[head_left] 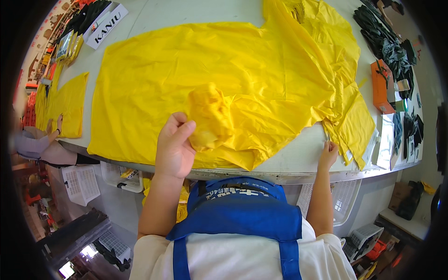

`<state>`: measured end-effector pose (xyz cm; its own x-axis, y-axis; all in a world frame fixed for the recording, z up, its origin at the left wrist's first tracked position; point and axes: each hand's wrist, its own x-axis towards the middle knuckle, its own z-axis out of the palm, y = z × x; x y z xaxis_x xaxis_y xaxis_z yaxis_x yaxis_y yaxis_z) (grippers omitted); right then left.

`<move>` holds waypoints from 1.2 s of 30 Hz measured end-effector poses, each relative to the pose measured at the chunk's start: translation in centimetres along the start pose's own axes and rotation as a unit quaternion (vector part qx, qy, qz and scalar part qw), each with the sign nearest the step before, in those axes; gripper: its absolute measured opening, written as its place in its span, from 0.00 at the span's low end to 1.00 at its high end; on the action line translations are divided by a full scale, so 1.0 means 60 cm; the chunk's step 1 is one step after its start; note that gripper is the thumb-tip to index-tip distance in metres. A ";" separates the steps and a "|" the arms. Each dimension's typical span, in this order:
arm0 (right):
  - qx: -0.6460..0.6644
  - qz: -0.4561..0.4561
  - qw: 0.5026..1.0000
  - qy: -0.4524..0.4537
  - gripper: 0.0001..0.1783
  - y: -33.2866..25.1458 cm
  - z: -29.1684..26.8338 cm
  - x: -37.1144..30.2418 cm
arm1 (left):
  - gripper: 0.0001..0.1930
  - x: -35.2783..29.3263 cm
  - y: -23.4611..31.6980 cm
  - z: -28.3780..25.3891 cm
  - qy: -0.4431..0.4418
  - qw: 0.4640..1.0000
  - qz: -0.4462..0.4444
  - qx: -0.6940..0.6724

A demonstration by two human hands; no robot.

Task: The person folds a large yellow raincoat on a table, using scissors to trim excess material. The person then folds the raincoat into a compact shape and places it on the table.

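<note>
In the head view, the yellow garment [154,74] lies along the tabletop [289,156], long axis left to right, its straight end pointing to the tabletop's left. The left hand [179,140] pinches bunched fabric [210,116]; the right hand's [328,151] fingers press together beside the tabletop's near edge, their grip unclear.

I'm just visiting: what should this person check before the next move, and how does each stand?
1. Left hand gripping the bunched yellow cloth: ok, thumb against fingers.
2. What the right hand pinches at the cloth's edge: cannot tell, too small.
3. Cloth lying smooth: not ok, wrinkled.
4. Orange box clear of the cloth: ok, apart.
5. Co-worker's hand clear of this cloth: ok, at another yellow piece.
</note>
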<state>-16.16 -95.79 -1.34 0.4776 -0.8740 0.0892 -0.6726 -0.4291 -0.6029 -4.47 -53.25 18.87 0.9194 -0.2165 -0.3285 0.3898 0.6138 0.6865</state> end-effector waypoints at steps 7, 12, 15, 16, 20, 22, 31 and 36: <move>0.317 -0.180 0.829 -0.425 0.28 -0.272 0.019 -0.160 | 0.16 -0.009 -0.030 -0.022 -0.035 0.997 -0.062 -0.038; 0.547 0.020 0.484 -0.683 0.28 -0.448 -0.026 -0.248 | 0.31 -0.040 -0.019 0.014 -0.042 0.966 0.046 0.252; 0.443 -0.039 0.604 -0.662 0.21 -0.476 -0.051 -0.251 | 0.29 -0.054 -0.001 0.000 -0.186 0.828 0.236 0.473; 0.393 -0.111 0.670 -0.620 0.20 -0.478 -0.043 -0.254 | 0.28 -0.062 0.009 -0.001 -0.239 0.764 0.277 0.531; 0.323 -0.334 0.766 -0.445 0.15 -0.456 -0.001 -0.278 | 0.17 -0.097 -0.019 -0.024 -0.182 0.630 0.266 0.707; 0.343 -0.417 0.710 -0.451 0.16 -0.442 -0.030 -0.288 | 0.16 -0.074 0.013 -0.101 -0.019 0.636 0.300 0.710; -0.138 -0.517 0.768 -0.353 0.26 -0.235 0.065 -0.299 | 0.25 0.030 0.112 -0.475 0.171 0.657 -0.044 0.733; -0.146 -0.459 0.746 -0.461 0.22 -0.219 0.052 -0.286 | 0.18 0.051 0.095 -0.582 0.178 0.590 -0.022 0.788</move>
<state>-13.72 -74.45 2.57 0.9076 0.2880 -0.3055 0.1459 -0.8986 -0.4137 -1.30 -23.91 -0.85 0.9467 0.1390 -0.2907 0.2358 -0.9137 0.3310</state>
